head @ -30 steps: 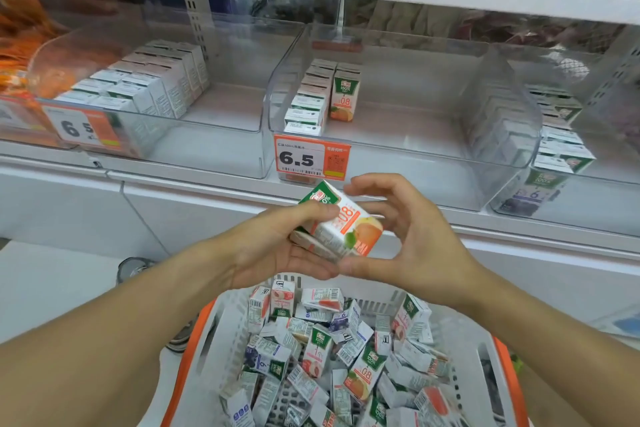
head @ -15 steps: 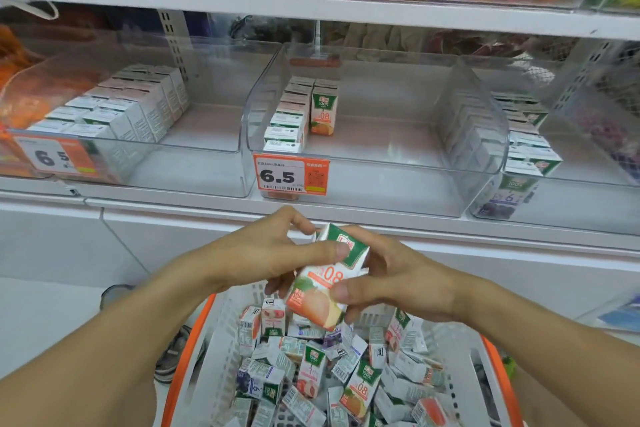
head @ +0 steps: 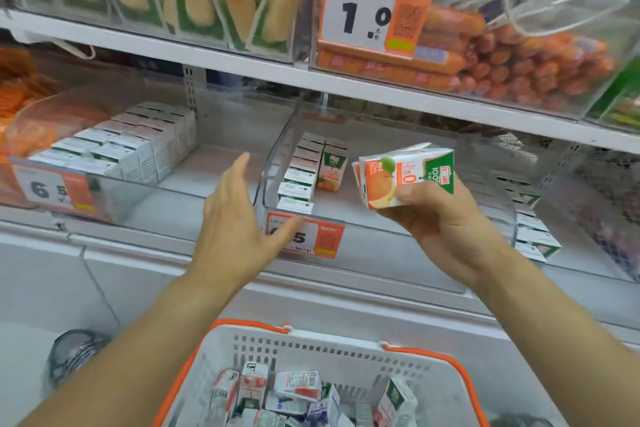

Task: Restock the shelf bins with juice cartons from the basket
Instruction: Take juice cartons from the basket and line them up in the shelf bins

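Note:
My right hand (head: 440,218) grips an orange-and-green juice carton (head: 405,173), tipped on its side, in front of the middle clear shelf bin (head: 346,218). That bin holds a row of cartons (head: 301,173) along its left wall. My left hand (head: 235,218) is open with straight fingers, raised before the gap between the left bin (head: 138,204) and the middle bin, holding nothing. The white basket with orange rim (head: 311,347) sits below, with several loose cartons (head: 294,392) inside.
The left bin holds several white cartons (head: 138,142); a right bin (head: 533,229) holds more. An orange price tag (head: 308,236) hangs on the middle bin. The upper shelf (head: 311,76) carries corn packs and sausages. A dark round object (head: 72,354) lies on the floor at left.
Both hands held the carton over the basket; now my left hand has let go and opened, and my right hand has lifted the carton up to the middle bin. The view tilted upward.

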`<state>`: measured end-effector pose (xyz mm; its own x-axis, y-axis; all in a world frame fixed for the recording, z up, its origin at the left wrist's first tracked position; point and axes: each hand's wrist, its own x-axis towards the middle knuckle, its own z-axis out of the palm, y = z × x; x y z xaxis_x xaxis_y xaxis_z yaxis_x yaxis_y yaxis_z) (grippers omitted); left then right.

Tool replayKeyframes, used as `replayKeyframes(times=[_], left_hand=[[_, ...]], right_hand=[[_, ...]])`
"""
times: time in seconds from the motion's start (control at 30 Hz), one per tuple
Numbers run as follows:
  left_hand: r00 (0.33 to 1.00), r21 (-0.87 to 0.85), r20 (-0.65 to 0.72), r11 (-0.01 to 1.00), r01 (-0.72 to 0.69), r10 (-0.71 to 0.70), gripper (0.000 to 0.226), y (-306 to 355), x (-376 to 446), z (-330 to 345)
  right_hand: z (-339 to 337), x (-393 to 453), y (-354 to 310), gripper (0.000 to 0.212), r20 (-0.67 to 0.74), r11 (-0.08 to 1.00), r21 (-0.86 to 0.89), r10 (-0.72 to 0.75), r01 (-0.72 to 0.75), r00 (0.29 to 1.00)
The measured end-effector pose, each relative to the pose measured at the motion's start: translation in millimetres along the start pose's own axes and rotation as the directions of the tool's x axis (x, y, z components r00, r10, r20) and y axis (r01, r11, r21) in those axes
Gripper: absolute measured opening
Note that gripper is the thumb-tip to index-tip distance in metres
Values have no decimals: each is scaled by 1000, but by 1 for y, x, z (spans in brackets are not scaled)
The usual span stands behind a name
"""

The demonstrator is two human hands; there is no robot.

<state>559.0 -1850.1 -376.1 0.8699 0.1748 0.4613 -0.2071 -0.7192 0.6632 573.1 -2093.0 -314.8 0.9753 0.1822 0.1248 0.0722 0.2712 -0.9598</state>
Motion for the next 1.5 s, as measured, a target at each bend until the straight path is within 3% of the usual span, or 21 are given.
replayKeyframes(times=[0.1,0.17,0.27,0.33,0.4,0.63,0.73,0.87,0.97,1.03,1.1,1.17,1.2,1.27,1.3,1.37,1.43,1.5], left_hand=[[994,66,-59,993,-93,97,100,-6,-2,13],[986,73,-92,989,-129,136,94,-11,0,18],[984,83,-97,986,-144,151,90,-18,2,22],[979,84,-107,983,-163,171,88,-19,2,23],[977,82,-120,983,-167,176,89,-21,2,24],[967,142,-156,973,-181,203,90,-23,-1,30],[964,175,-160,967,-183,211,91,-23,-1,30],[967,189,-137,964,-188,215,91,-21,-5,28],[977,150,-90,973,-178,193,90,-20,-7,27],[968,89,-134,976,-199,210,81,-12,-8,23],[912,17,-291,955,-297,289,57,5,-11,14],[883,-94,-318,915,-392,345,28,26,-19,13],[900,-144,-242,904,-403,363,19,36,-27,18],[926,-167,100,923,-346,365,13,43,-49,44],[889,-135,314,943,-305,333,14,40,-62,63],[749,-49,635,978,-204,188,18,21,-91,103],[658,67,751,998,-5,-47,19,-10,-111,130],[607,242,724,944,222,-328,26,-39,-121,141]], right_hand=[[-6,32,1,88,-145,912,-407,-119,51,982],[-7,58,4,90,-96,756,-653,-158,58,983],[-9,105,17,91,11,491,-869,-106,62,994],[-6,129,30,92,68,348,-934,-40,78,997],[0,144,43,94,92,280,-956,10,86,996],[10,153,64,95,101,0,-995,-21,101,995],[15,151,62,99,82,-19,-997,-32,81,996],[13,133,47,106,-19,76,-997,27,-21,999],[6,89,22,75,32,89,-995,-135,45,990],[1,43,7,43,80,199,-969,-320,149,944],[-6,-7,-1,16,57,318,-927,-407,199,912],[-17,-51,8,10,-11,446,-880,-359,162,933],[-26,-68,19,14,-43,503,-856,-296,117,954],[-48,-95,54,18,-109,552,-834,-119,-26,987],[-62,-105,74,15,-142,537,-834,6,-123,990],[-89,-120,117,7,-215,441,-834,298,-333,930],[-112,-128,153,6,-266,249,-873,478,-419,837],[-129,-125,180,14,-283,125,-909,512,-397,811]])
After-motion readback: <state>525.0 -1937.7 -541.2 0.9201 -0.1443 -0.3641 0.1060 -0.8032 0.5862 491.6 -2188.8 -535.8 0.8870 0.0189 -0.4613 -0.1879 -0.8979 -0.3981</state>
